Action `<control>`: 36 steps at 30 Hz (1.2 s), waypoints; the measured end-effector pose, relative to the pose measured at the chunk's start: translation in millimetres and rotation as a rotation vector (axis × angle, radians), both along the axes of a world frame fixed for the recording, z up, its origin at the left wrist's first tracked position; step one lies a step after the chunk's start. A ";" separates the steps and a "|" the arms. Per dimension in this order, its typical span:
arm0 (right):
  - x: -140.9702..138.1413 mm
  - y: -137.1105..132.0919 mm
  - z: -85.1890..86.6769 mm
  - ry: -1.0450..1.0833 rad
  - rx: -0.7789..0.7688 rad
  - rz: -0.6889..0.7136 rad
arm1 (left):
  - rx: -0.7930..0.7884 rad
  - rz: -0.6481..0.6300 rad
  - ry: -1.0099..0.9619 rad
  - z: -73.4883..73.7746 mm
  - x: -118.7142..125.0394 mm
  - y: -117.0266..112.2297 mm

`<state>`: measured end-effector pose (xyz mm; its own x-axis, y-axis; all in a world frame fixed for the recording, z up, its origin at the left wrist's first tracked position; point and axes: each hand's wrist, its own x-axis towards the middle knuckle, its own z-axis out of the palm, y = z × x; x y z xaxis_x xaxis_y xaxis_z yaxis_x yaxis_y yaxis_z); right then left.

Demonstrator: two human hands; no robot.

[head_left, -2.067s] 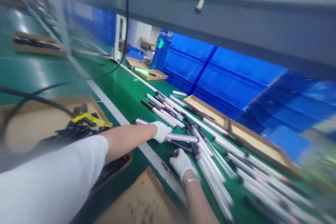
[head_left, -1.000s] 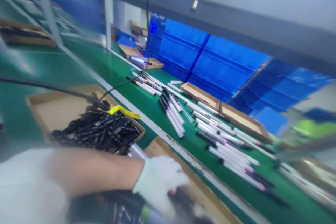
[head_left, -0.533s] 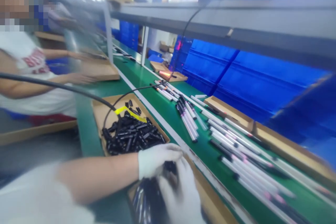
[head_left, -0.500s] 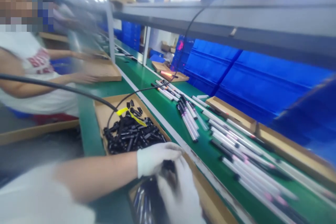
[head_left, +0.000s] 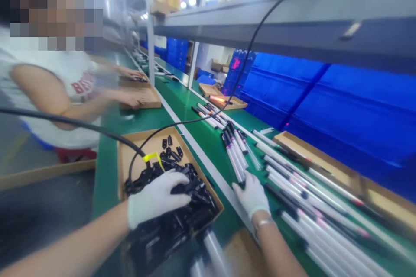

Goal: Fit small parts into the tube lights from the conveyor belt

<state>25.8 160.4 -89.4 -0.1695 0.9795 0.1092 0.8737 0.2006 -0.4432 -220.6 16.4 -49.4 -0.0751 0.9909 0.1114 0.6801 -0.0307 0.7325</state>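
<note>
My left hand (head_left: pixel 156 197), in a white glove, lies on a heap of small black parts (head_left: pixel 182 220) in a cardboard tray (head_left: pixel 130 147). Its fingers and thumb curl around one of the parts. My right hand (head_left: pixel 251 194), also gloved, reaches over the green belt (head_left: pixel 208 138). Its fingers are stretched onto the near ends of a bundle of white tubes with black caps (head_left: pixel 234 156). More white tubes (head_left: pixel 312 199) lie in rows along the belt to the right of that hand.
A black cable (head_left: pixel 81 124) with a yellow tag (head_left: pixel 152 156) runs across the tray. A co-worker (head_left: pixel 58 95) at the left handles another cardboard tray (head_left: pixel 143 97). Flat cardboard trays (head_left: pixel 308 151) line the belt's far side, before blue crates (head_left: pixel 325 95). A grey shelf (head_left: pixel 292 30) hangs overhead.
Both hands have left the dark bundle near my body. The left hand moved onto the heap of black parts, and the right reached out to the tubes on the belt. The view turned left.
</note>
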 end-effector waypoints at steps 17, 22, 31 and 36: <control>-19.7 43.3 -19.2 -0.102 -0.194 -0.062 | 0.171 -0.283 0.489 10.2 23.2 47.8; -52.7 59.4 -15.8 -0.065 -0.128 0.083 | -0.124 -0.314 0.724 3.7 40.8 126.1; -67.6 59.4 -14.7 0.080 -0.169 0.016 | -0.309 -0.551 0.542 -29.9 61.0 171.3; -27.4 32.1 4.7 0.209 -0.148 -0.082 | -0.115 -0.483 0.463 -10.7 49.3 156.2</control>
